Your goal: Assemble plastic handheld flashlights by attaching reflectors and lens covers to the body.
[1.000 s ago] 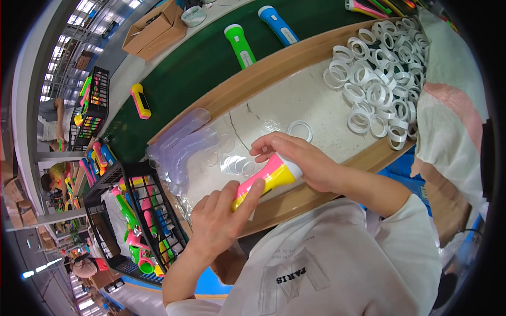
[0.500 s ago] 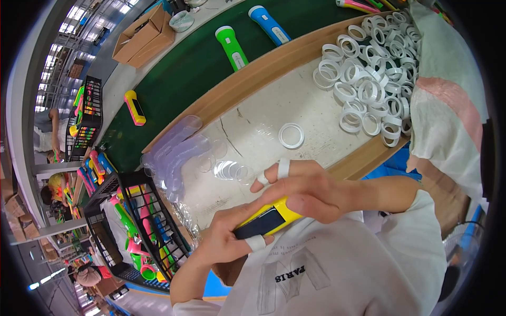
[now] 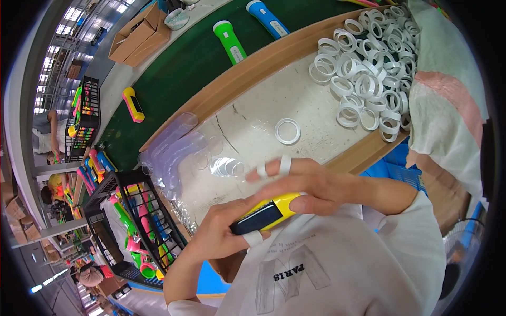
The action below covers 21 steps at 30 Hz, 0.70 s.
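The left hand point(image 3: 219, 225) curls around the yellow flashlight point(image 3: 262, 216), in front of the white shirt point(image 3: 342, 263). The right hand point(image 3: 316, 190) covers its other end, fingers loosely extended, partly blurred; whether they grip is unclear.

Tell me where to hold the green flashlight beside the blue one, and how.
Probably best by the slim body of the green flashlight, from above, pinching across its long sides: it lies flat, its wider end points away, and the cardboard wall crowds its near end.

At left, a pale post point(image 3: 22, 105), grey floor point(image 3: 101, 64), glowing strip light point(image 3: 36, 288).
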Tool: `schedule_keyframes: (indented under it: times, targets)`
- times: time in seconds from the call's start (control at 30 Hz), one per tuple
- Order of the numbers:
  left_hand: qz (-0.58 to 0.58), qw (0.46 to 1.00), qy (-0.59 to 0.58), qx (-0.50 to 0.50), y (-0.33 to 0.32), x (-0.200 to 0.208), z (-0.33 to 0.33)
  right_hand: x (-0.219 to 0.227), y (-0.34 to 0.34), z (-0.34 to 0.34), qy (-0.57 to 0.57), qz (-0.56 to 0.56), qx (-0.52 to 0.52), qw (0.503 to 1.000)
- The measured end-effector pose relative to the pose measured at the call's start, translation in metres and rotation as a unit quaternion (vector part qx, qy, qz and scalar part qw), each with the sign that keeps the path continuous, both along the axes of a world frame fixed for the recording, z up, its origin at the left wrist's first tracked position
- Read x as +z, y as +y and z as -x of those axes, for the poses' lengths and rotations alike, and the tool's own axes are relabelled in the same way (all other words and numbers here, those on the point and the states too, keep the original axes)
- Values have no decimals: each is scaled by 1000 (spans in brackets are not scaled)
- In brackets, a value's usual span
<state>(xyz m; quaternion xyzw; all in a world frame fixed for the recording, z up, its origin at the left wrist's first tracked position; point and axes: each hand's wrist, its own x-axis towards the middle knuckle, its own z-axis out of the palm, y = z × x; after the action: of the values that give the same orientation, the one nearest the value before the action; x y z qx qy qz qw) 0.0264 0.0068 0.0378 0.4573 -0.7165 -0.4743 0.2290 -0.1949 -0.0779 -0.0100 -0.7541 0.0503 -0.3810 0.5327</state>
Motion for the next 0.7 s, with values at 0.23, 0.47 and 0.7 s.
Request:
schedule_keyframes:
  times: [0.23,0.47,0.7]
  targets:
    - [199,924,-327,9,-18,-14,23,-34,-21,-13,76,-611,-47,787]
    - [267,877,-399,-24,-24,-9,38,-47,-19,-3,114,-510,-116,845]
    - [29,997,-28,72,-11,-14,14,-19,-3,15,63,4,-120,991]
